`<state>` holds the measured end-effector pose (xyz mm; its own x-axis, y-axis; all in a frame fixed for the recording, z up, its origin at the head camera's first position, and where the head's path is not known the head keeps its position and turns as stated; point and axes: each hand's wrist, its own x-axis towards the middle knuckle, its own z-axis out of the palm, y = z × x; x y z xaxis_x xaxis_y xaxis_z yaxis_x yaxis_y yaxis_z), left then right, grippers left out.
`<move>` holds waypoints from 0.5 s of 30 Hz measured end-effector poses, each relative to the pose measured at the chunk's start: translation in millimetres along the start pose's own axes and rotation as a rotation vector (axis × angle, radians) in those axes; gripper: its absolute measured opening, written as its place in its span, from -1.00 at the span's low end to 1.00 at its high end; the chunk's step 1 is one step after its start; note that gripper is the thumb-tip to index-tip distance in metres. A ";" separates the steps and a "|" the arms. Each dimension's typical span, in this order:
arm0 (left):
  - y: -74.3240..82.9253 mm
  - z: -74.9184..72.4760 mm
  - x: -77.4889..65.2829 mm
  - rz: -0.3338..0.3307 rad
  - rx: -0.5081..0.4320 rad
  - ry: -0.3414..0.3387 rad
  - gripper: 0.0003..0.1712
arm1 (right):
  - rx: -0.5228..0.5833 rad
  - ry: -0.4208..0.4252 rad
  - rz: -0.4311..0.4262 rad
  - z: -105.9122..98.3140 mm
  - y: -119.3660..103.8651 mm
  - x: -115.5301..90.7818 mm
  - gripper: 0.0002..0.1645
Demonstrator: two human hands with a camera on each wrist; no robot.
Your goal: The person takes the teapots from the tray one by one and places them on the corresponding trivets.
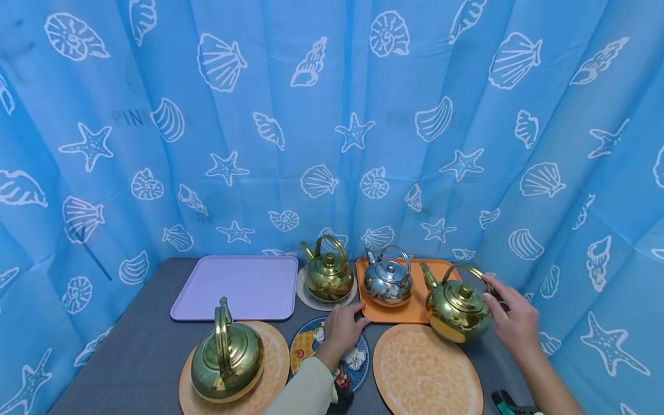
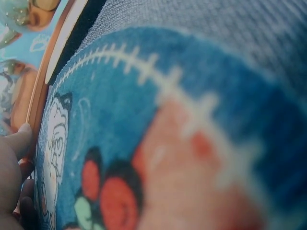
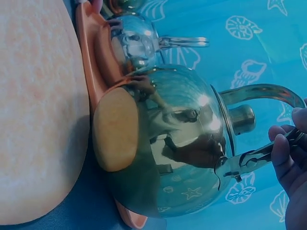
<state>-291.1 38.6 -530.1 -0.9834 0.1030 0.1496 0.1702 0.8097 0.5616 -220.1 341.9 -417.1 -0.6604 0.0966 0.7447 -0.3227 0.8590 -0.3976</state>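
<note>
At the right, my right hand [image 1: 513, 314] grips the looped handle of a shiny gold kettle [image 1: 456, 311]. The kettle overlaps the front right corner of an orange tray [image 1: 376, 311], its spout toward the back left. In the right wrist view, fingers [image 3: 283, 151] curl round the handle of this gold kettle [image 3: 182, 139]. My left hand [image 1: 341, 329] reaches over a blue cartoon-print round mat [image 1: 306, 340] and pinches the tray's front left corner. The left wrist view has the thumb [image 2: 21, 136] against the tray's rim [image 2: 41, 91]. A silver kettle [image 1: 388, 281] sits on the tray's left part.
Another gold kettle [image 1: 328, 276] stands on a pale round plate [image 1: 313, 302] at the back. At front left, a third gold kettle [image 1: 228, 360] rests on a tan round board [image 1: 275, 351]. A lilac tray [image 1: 236, 288] lies behind it. A second tan board [image 1: 427, 369] lies front right.
</note>
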 end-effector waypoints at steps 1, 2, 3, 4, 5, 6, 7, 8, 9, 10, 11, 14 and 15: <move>0.4 -0.1 -0.3 0.001 -0.001 0.000 -0.52 | 0.004 0.006 -0.011 -1.3 -0.8 -1.3 -0.56; 0.7 -0.4 -0.6 0.000 -0.001 -0.001 -0.52 | 0.011 0.013 -0.019 -2.5 -1.6 -2.4 -0.55; 0.9 -0.6 -0.8 0.001 -0.002 -0.001 -0.52 | 0.017 0.016 -0.025 -3.7 -2.7 -3.7 -0.55; 0.9 -0.9 -0.9 0.003 -0.002 0.002 -0.52 | 0.020 0.017 -0.029 -4.9 -3.7 -4.9 -0.56; 0.9 -1.0 -1.0 0.004 -0.001 0.003 -0.52 | 0.021 0.018 -0.034 -6.0 -4.6 -5.9 -0.56; 0.7 -1.1 -1.1 0.008 0.001 0.007 -0.52 | 0.023 0.021 -0.039 -7.2 -5.5 -6.8 -0.57; 0.5 -1.2 -1.1 0.009 0.001 0.007 -0.52 | 0.029 0.023 -0.046 -8.3 -6.3 -7.7 -0.57; 0.3 -1.2 -1.2 0.011 0.001 0.009 -0.52 | 0.033 0.027 -0.053 -9.5 -7.0 -8.4 -0.56; 0.0 -1.1 -1.1 0.012 0.002 0.009 -0.52 | 0.036 0.030 -0.062 -10.6 -7.6 -9.1 -0.56; 0.0 -1.1 -1.1 0.013 0.001 0.009 -0.52 | 0.041 0.036 -0.074 -11.8 -7.7 -9.8 -0.56; 0.0 -0.9 -1.0 0.011 0.001 0.007 -0.52 | 0.043 0.040 -0.085 -12.9 -7.9 -10.6 -0.56; -0.3 -0.2 -0.5 0.010 -0.005 0.007 -0.51 | 0.052 0.048 -0.117 -15.8 -7.6 -13.2 -0.52; -0.4 0.2 -0.2 0.010 -0.003 0.009 -0.51 | 0.055 0.047 -0.126 -16.6 -7.2 -14.1 -0.52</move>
<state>-290.9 38.3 -530.5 -0.9810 0.1061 0.1626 0.1806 0.8069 0.5625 -197.2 342.7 -415.8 -0.5801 0.0146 0.8144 -0.4386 0.8369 -0.3274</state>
